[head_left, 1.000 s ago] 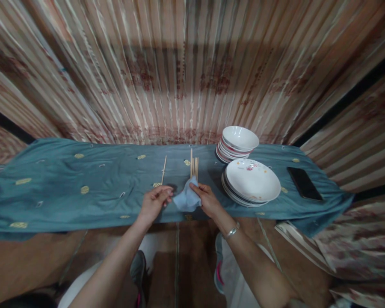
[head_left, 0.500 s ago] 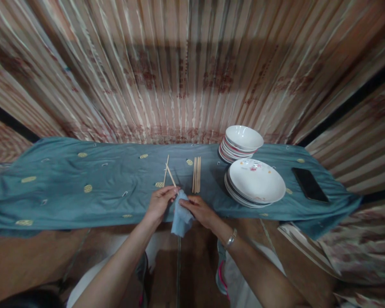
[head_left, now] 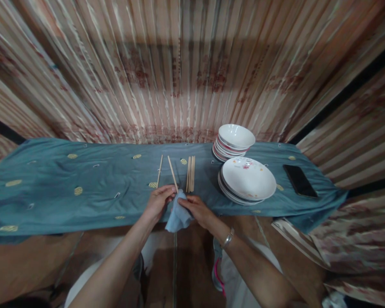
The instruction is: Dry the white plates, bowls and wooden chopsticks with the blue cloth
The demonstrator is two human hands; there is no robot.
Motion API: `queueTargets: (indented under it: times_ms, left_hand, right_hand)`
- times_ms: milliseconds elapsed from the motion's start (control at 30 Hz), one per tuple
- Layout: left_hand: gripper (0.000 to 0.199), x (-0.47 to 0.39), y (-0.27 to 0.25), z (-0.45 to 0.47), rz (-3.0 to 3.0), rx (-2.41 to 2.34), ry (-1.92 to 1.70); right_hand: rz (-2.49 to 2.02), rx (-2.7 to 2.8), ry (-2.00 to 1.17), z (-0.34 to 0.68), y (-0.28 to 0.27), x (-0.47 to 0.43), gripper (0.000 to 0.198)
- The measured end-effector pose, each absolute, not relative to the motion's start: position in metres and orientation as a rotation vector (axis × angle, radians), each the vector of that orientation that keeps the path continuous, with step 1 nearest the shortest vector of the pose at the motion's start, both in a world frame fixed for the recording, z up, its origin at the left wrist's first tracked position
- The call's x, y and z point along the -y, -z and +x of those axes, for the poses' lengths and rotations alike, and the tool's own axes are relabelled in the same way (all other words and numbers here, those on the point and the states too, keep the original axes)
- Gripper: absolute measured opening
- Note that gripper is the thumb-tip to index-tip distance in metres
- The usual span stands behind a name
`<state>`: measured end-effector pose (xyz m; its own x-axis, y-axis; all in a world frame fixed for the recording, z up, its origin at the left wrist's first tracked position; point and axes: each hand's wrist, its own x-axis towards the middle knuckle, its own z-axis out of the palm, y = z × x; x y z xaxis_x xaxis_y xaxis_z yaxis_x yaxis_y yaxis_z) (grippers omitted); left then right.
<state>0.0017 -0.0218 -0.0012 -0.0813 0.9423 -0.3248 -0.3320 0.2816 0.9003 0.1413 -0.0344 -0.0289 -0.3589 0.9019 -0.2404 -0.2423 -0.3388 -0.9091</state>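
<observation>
One wooden chopstick (head_left: 172,171) slants up and away from between my hands, its near end wrapped in a light blue cloth (head_left: 179,215). My left hand (head_left: 158,201) is closed, fingertips pinched at the chopstick just beside the cloth. On the other side my right hand (head_left: 195,208) grips the cloth around the stick, thumb on top. The cloth's loose part hangs down past the table's front edge. To the left, a single chopstick (head_left: 159,171) lies on the tablecloth. Several more chopsticks (head_left: 190,173) lie side by side to the right.
A stack of white plates (head_left: 248,179) with floral decoration stands to the right, a stack of bowls (head_left: 235,137) behind it. Farther right lies a black phone (head_left: 300,180). The table wears a green tablecloth (head_left: 57,184); a pleated curtain (head_left: 160,85) hangs behind.
The held chopstick has swung to a steeper angle and now points apart from the single chopstick on the left, which it overlapped before. The whole view has shifted slightly.
</observation>
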Motion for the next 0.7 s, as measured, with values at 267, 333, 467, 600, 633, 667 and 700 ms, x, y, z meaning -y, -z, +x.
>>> queueTargets:
  times_ms: [267,333,467,600,633,667,700]
  left_hand:
    - [0.034,0.017,0.002,0.014,0.570,-1.159,-1.171]
    - [0.031,0.014,0.003,0.015,0.586,-1.155,-1.186]
    - [0.026,0.007,0.004,0.016,0.625,-1.146,-1.205]
    - [0.025,0.001,0.007,0.016,0.630,-1.167,-1.194]
    - [0.025,0.000,0.008,0.016,0.630,-1.177,-1.190]
    - [0.025,-0.002,0.009,0.016,0.631,-1.186,-1.187]
    - [0.025,-0.003,0.011,0.016,0.635,-1.196,-1.183]
  right_hand:
    - [-1.039,1.048,-1.846,0.147,0.026,0.033,0.048]
    - [-1.057,1.050,-1.818,0.147,0.026,0.032,0.049]
    - [-1.087,1.049,-1.842,0.146,0.027,0.034,0.050]
    - [-1.125,1.066,-1.868,0.147,0.026,0.036,0.051]
    - [-1.137,1.074,-1.871,0.147,0.026,0.037,0.051]
    - [-1.144,1.086,-1.879,0.147,0.027,0.038,0.051]
    - [-1.146,1.103,-1.892,0.148,0.027,0.039,0.051]
